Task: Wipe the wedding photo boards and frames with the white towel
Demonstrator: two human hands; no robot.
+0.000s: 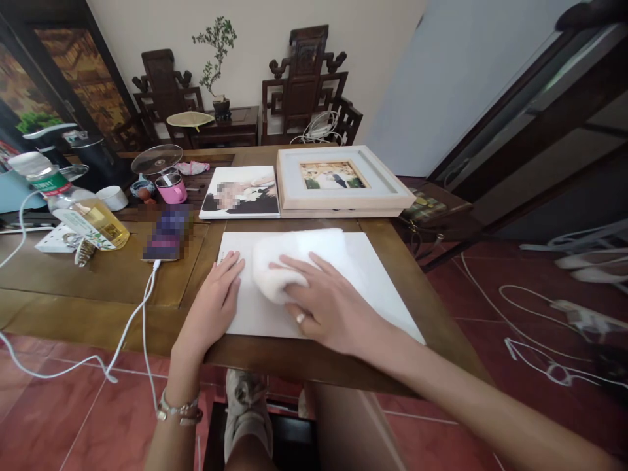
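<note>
A white flat board [363,275] lies on the wooden table [112,281] near its front edge. My left hand [216,297] rests flat on the board's left edge, fingers stretched out. My right hand [326,304], with a ring on one finger, presses down on a white folded cloth [284,258] that lies on the board. Its fingers lie over the cloth's near side.
Behind the board lie a photo print [243,193] and a framed photo box [338,180]. To the left are a phone [169,239] on a white cable [132,320], a tipped bottle [78,209], a pink cup [171,188] and small dishes. Carved chairs and a plant stand at the wall. Cables lie on the floor at right.
</note>
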